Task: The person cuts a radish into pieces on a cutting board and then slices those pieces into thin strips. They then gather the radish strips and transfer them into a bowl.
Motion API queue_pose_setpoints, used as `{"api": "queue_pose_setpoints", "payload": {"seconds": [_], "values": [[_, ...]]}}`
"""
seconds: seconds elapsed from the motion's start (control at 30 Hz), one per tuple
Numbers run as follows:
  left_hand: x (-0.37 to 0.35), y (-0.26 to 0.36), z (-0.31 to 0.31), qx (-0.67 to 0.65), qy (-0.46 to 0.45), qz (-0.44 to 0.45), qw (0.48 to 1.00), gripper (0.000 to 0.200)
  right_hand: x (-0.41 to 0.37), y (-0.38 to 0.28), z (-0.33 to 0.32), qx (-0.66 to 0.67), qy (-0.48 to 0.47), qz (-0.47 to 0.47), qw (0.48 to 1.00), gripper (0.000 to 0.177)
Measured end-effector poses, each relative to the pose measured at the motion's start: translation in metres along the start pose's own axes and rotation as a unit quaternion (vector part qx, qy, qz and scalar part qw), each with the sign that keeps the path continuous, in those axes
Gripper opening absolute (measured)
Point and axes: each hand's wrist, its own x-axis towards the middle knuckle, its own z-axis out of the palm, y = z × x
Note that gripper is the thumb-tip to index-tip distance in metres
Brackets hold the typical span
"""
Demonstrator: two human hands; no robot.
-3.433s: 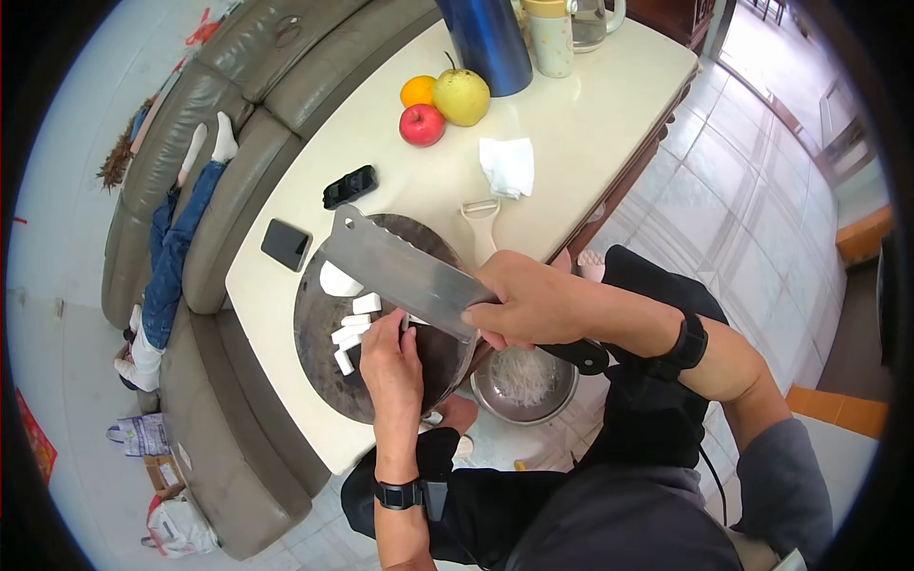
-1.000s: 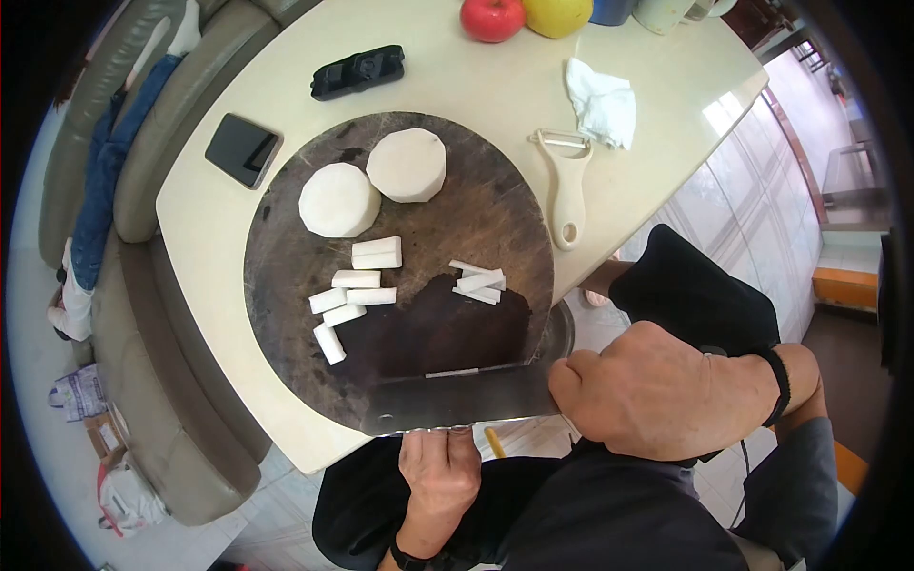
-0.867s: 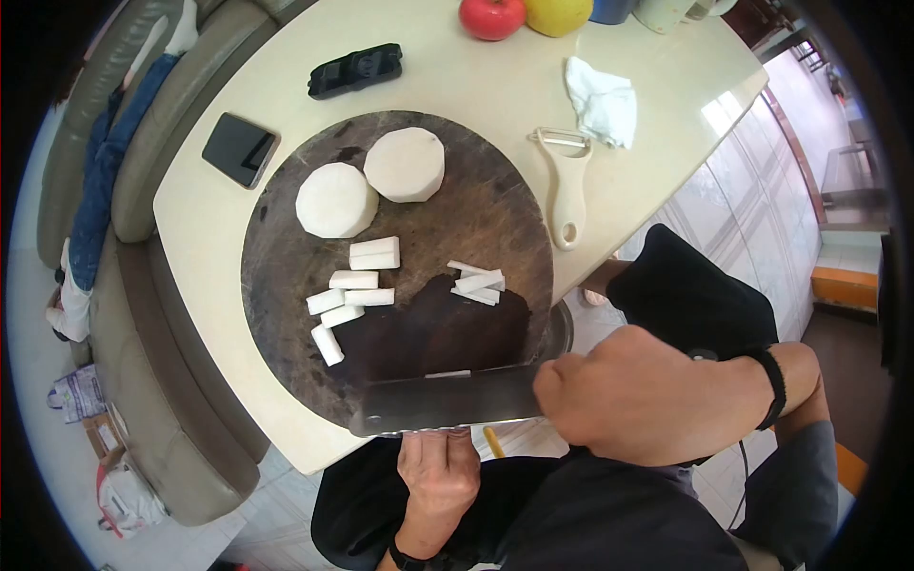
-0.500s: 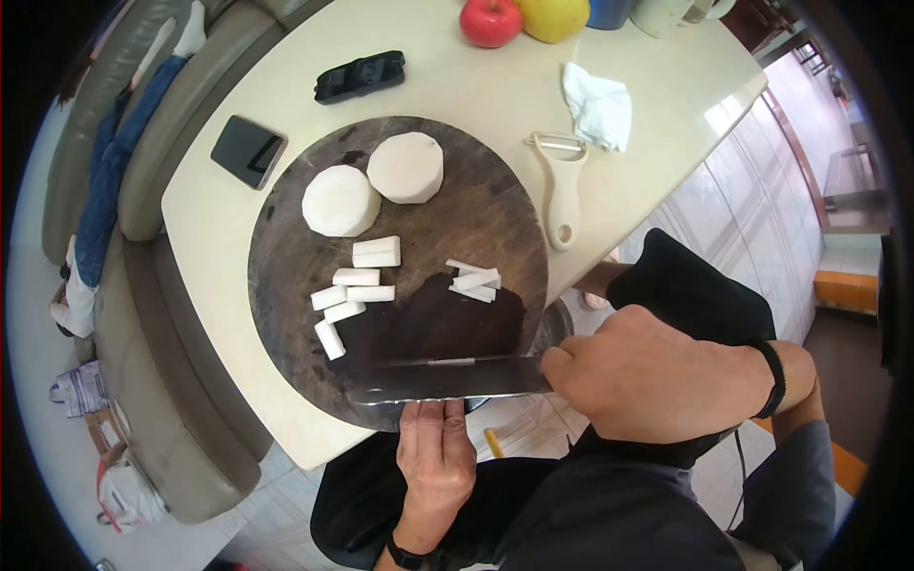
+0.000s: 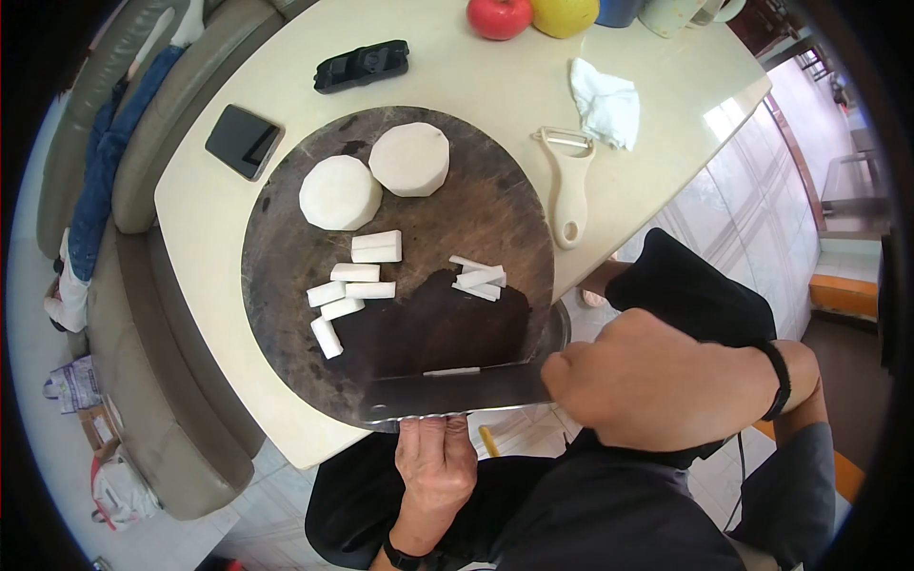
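Note:
My right hand (image 5: 657, 381) is wrapped round a cleaver (image 5: 447, 394), its blade lying across the near side of the round wooden chopping board (image 5: 486, 195). A thin white strip (image 5: 451, 371) shows along the blade's upper edge. Against the blade's near side, my left hand (image 5: 434, 457) has its fingers pressed together; the fingertips and whatever they hold are hidden. Several white vegetable batons (image 5: 357, 274) lie at the board's left middle, and a small heap of thin strips (image 5: 479, 277) to their right. At the far side sit two thick peeled rounds (image 5: 340, 193), (image 5: 410, 159).
On the cream table (image 5: 214, 309) around the board are a phone (image 5: 244, 142), a black device (image 5: 362, 67), a peeler (image 5: 571, 190) and a white cloth (image 5: 606, 105). A red apple (image 5: 499, 17) and a yellow fruit (image 5: 564, 15) stand farther back. Someone lies on the sofa (image 5: 171, 381).
The cleaver has shifted slightly toward me, and its blade tilts a little more. The whole view has moved slightly. Batons, strips and rounds keep their places on the board.

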Motion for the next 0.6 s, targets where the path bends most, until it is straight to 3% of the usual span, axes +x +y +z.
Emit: {"api": "queue_pose_setpoints", "payload": {"seconds": [0.17,0.27,0.4,0.6], "values": [[-0.001,0.001,0.004,-0.056,0.02,-0.055,0.997,0.021,0.009,-0.008,0.015,-0.035,0.058,-0.031,0.997,0.015],[-0.001,-0.001,0.003,0.022,0.021,0.007,1.0,0.024,0.009,-0.001,0.014,-0.023,0.051,-0.019,0.998,0.015],[-0.001,0.002,0.001,0.021,0.003,-0.006,1.0,0.027,0.005,0.007,0.006,-0.002,0.01,0.019,1.0,0.018],[-0.005,0.001,0.003,0.007,0.025,-0.007,1.0,0.031,-0.004,0.008,0.001,0.022,0.021,0.017,0.999,0.016]]}}
